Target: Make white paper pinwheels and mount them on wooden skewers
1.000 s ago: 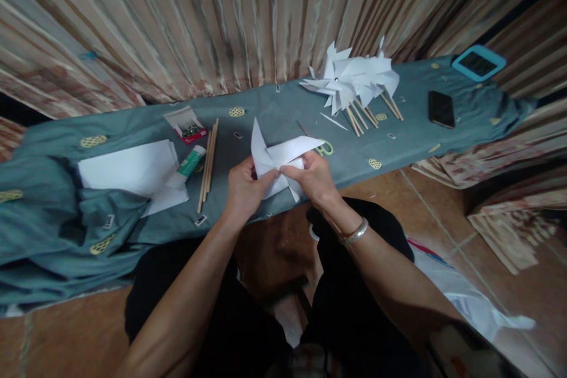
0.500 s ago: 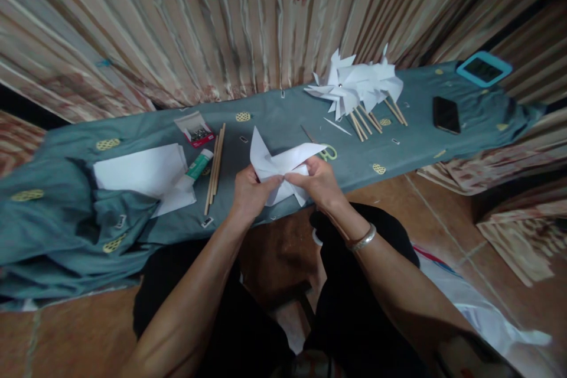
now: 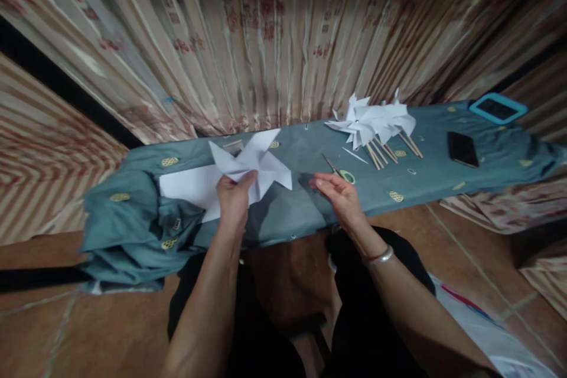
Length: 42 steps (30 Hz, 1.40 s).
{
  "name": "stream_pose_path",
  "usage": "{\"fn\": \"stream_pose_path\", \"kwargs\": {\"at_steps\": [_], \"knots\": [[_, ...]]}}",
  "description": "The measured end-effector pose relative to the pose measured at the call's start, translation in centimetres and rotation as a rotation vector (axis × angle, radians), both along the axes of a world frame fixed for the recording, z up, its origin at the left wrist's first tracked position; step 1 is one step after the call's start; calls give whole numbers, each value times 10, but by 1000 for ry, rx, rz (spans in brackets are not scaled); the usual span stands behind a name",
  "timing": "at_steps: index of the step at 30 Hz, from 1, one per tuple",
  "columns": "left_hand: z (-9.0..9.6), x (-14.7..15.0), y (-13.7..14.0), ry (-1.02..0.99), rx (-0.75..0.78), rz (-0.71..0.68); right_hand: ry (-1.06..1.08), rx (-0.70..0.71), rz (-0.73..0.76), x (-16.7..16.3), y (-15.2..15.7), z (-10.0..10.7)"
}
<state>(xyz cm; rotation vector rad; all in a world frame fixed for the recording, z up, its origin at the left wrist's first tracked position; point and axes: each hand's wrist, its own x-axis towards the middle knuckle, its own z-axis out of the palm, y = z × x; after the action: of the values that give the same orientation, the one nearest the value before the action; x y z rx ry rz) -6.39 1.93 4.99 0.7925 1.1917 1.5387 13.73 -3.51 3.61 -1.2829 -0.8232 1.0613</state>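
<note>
My left hand (image 3: 233, 198) pinches a white paper pinwheel (image 3: 268, 172) near its centre, thumb on top. The pinwheel is raised over the cloth-covered surface, its folded blades spread out. Behind and below it lie white paper sheets (image 3: 186, 184), partly covered. My right hand (image 3: 339, 194) is apart from the pinwheel, to its right, with fingers stretched out and nothing visible in them. Scissors with green handles (image 3: 349, 177) lie just beyond the right hand. The pinwheel hides most of a small box (image 3: 233, 146); the sticks and glue are out of sight behind it.
Several finished paper pinwheels on sticks (image 3: 376, 124) are piled at the back right. Further right lie a dark phone (image 3: 463, 149) and a blue-framed device (image 3: 498, 107). A curtain (image 3: 266, 41) hangs along the back edge. The green cloth (image 3: 296, 207) is bunched at the left.
My right hand has let go of the pinwheel and moved right. My left hand has carried it left, over the sticks and glue, with its blades now facing up. The view has shifted.
</note>
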Motion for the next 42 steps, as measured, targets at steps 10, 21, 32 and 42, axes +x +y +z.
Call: {"fn": "stream_pose_path", "kwargs": {"at_steps": [10, 21, 32, 42], "knots": [[26, -85, 3, -45, 94, 342, -844, 228, 414, -78, 69, 26], [24, -108, -4, -101, 50, 359, -1568, 293, 730, -137, 159, 31], [26, -104, -6, -116, 7, 318, -1464, 168, 638, -154, 165, 34], [26, -100, -6, -104, 2, 293, -1482, 200, 656, -153, 167, 28]]}}
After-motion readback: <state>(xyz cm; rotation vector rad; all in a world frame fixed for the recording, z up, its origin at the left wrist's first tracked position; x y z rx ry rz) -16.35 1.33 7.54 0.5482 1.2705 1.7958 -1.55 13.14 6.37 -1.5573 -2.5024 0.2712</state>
